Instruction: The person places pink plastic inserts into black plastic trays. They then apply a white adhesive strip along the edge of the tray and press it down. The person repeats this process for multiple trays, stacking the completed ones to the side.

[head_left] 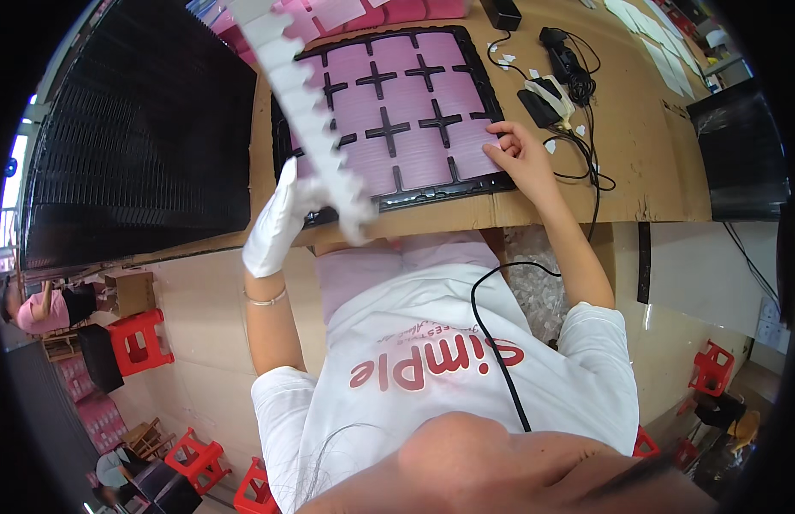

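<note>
My left hand (276, 224), in a white glove, is closed around the lower part of a long white strip (305, 107) with toothed edges. The strip is blurred and slants up and left across a black tray (397, 202). Pink-purple sheets (414, 159) lie in the tray, between black cross-shaped dividers (386, 130). My bare right hand (524, 161) rests at the tray's right side, thumb and forefinger bent but apart near the edge of a sheet. Part of the tray's left side is hidden behind the strip and glove.
A tall stack of black trays (140, 137) stands left on the cardboard-covered table (620, 171). Right of the tray lie a black adapter (543, 103), tangled cables (577, 81) and paper scraps. Pink packs (389, 12) lie behind; another black stack (744, 150) is far right.
</note>
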### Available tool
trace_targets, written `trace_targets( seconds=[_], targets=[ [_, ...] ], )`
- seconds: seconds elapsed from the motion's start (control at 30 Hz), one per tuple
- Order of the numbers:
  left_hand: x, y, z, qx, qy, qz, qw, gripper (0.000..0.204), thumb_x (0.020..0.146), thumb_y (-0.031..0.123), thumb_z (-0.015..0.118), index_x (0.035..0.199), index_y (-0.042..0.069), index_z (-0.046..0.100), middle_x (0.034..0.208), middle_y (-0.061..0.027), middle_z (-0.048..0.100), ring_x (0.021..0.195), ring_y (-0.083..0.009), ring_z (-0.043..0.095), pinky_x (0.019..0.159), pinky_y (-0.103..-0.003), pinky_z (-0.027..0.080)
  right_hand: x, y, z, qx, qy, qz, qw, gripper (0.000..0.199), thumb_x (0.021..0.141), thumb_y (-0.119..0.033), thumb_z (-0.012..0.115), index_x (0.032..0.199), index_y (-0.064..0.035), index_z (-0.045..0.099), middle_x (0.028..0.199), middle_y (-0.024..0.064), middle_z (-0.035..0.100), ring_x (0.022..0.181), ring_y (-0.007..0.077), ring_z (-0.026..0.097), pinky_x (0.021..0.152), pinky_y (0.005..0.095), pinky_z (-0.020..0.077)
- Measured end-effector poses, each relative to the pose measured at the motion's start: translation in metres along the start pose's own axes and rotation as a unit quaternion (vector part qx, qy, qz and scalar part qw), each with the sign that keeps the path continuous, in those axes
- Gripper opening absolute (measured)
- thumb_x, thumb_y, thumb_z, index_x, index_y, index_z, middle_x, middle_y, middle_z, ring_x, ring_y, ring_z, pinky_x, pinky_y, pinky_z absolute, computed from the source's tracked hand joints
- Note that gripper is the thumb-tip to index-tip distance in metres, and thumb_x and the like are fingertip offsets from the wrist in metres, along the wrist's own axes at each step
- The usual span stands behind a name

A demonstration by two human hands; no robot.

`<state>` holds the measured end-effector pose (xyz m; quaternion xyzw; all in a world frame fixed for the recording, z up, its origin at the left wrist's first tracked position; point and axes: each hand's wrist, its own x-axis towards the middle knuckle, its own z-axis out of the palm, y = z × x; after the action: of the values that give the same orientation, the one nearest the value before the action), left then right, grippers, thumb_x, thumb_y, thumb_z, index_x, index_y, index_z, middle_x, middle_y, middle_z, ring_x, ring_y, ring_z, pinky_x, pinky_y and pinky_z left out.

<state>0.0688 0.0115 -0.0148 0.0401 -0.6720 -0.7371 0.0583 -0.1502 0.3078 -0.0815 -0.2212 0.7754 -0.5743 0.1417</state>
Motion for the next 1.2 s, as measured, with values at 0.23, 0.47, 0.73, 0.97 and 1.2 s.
trace_targets(
  seconds=[0.23,0.47,0.73,0.97,1.2],
  targets=[
    [0.012,-0.003,-0.02,0.446,0.191,-0.052,0.873,0.026,0.091,0.025,0.058,0.107,0.004,0.064,0.096,-0.0113,0.066,0.088,-0.0198,0.062,0.077,-0.034,0.049,-0.013,-0.04,-0.012,-0.231,-0.075,0.0,0.97,0.036,0.082,-0.019,0.072,0.111,-0.0012,0.062,0.065,-0.0008,0.052,0.06,0.0085,0.049,0.057,0.0234,0.04],
    [0.077,-0.009,-0.053,0.553,0.262,0.069,0.788,0.025,0.089,0.028,0.057,0.106,0.01,0.062,0.107,-0.0132,0.063,0.095,-0.0351,0.06,0.081,-0.046,0.05,0.068,-0.072,-0.007,-0.497,0.174,-0.171,0.832,0.028,0.09,-0.025,0.055,0.082,-0.0002,0.064,0.082,0.0187,0.067,0.078,0.0339,0.066,0.068,0.044,0.0525],
    [0.131,-0.02,-0.053,0.813,0.202,-0.016,0.546,0.057,0.091,0.053,0.044,0.137,0.02,0.05,0.15,-0.0205,0.031,0.143,-0.0335,0.019,0.112,-0.057,0.015,0.158,-0.004,0.037,-0.55,0.113,-0.147,0.814,0.065,0.098,-0.046,0.033,0.146,-0.0025,0.029,0.156,0.0136,0.022,0.146,0.022,0.016,0.116,0.0542,0.0077],
    [0.167,-0.051,-0.072,0.737,0.099,-0.015,0.668,0.06,0.098,0.053,0.032,0.14,0.012,0.045,0.147,-0.0122,0.04,0.139,-0.0265,0.033,0.112,-0.056,0.018,0.173,-0.011,0.051,-0.585,-0.06,-0.094,0.803,0.063,0.099,-0.047,0.028,0.147,-0.006,0.03,0.155,0.0079,0.026,0.143,0.0183,0.024,0.117,0.0523,0.0054],
    [0.171,-0.028,-0.064,0.771,0.119,-0.044,0.624,0.056,0.098,0.051,0.033,0.132,0.01,0.052,0.139,-0.0106,0.049,0.133,-0.0258,0.041,0.11,-0.057,0.023,0.166,-0.017,0.039,-0.614,-0.021,-0.103,0.782,0.052,0.1,-0.04,0.032,0.138,-0.0055,0.044,0.144,0.0118,0.043,0.136,0.022,0.037,0.114,0.0508,0.0185]
  ],
)
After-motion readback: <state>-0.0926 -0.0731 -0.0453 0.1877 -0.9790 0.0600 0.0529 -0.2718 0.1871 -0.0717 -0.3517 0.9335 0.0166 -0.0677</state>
